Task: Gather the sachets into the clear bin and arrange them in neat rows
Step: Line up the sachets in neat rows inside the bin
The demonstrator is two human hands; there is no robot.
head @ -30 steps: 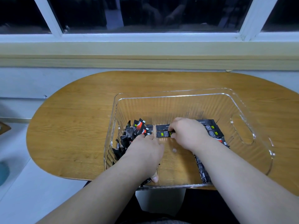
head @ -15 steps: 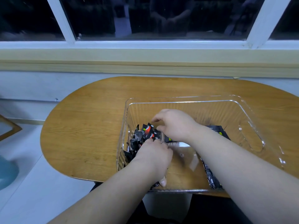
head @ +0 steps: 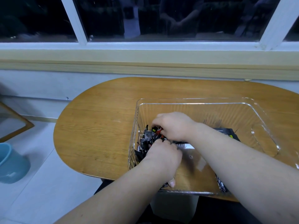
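Observation:
A clear bin (head: 265, 125) stands on the oval wooden table (head: 100, 130). A jumbled pile of black sachets (head: 146, 141) with red and green marks lies at the bin's left end. Both hands are inside the bin at that pile. My right hand (head: 174, 126) reaches over from the right, its fingers curled into the top of the pile and pinching sachets. Nearer to me, my left hand (head: 162, 157) has its fingers dug into the pile. A row of flat sachets (head: 226, 133) lies behind my right forearm, and another sachet (head: 221, 185) lies by the front wall.
The table stands against a wall under a window sill (head: 145, 62). Left of the table on the pale floor stand a blue bucket (head: 11, 165) and a wood-framed panel (head: 14, 125). The bin's right end has a cut-out handle (head: 265, 143).
My right hand has moved left, from the flat row of sachets over to the jumbled pile. The view has shifted, so the bin sits further right in the frame.

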